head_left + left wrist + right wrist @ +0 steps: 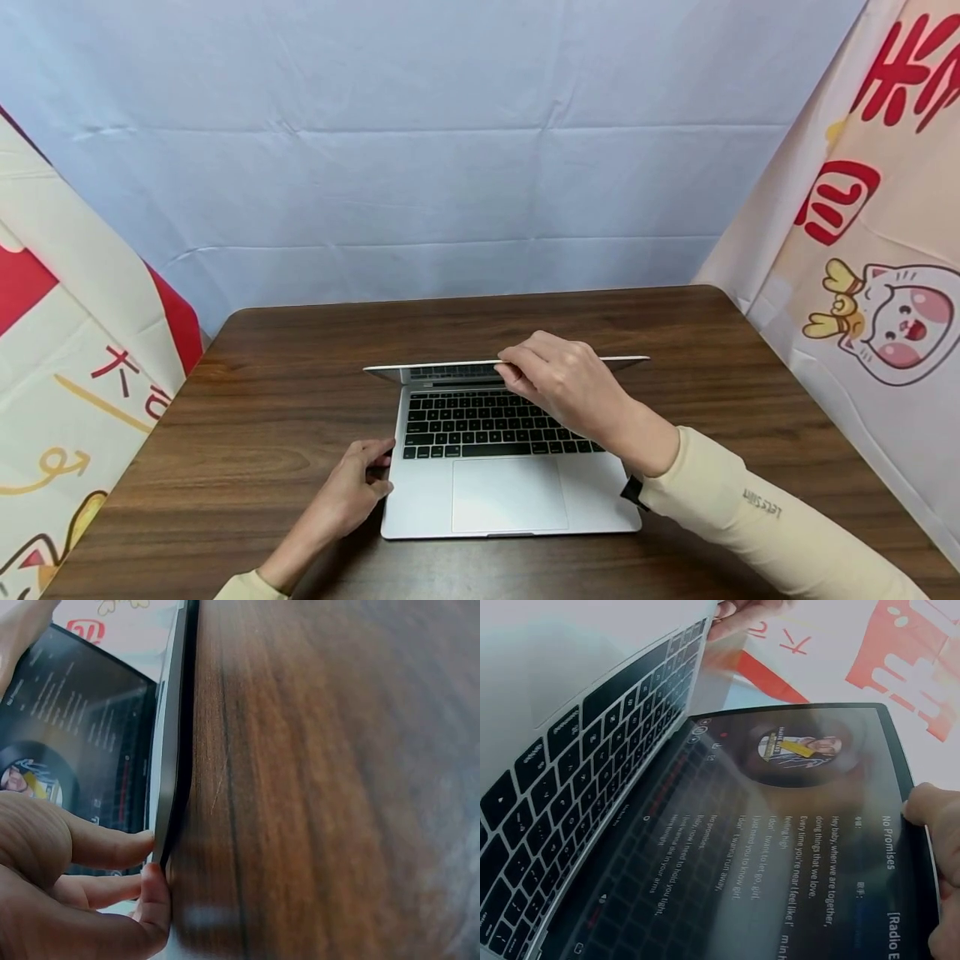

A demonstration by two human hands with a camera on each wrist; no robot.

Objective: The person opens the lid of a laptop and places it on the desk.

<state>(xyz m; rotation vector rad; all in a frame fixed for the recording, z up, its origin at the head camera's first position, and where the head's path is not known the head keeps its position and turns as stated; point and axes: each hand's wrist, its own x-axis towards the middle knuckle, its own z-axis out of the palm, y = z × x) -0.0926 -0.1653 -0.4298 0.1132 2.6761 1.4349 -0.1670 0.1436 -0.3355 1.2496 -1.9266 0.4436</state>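
A silver laptop (510, 495) with black keys lies on the wooden table, its lid raised partway. My right hand (573, 387) pinches the lid's top edge near the middle; in the right wrist view its fingers (937, 825) hold the rim beside the lit screen (780, 847), which shows lyrics and a round picture. At the base's left side, my left hand (348, 492) touches the edge with fingertips and thumb. The left wrist view has the left hand (82, 877) gripping that thin side edge (171, 742).
The brown table (285, 400) has rounded far corners. Behind it hangs a pale blue cloth (450, 167). Printed cloths with red characters and cartoon figures hang at the left (82, 375) and right (885, 250).
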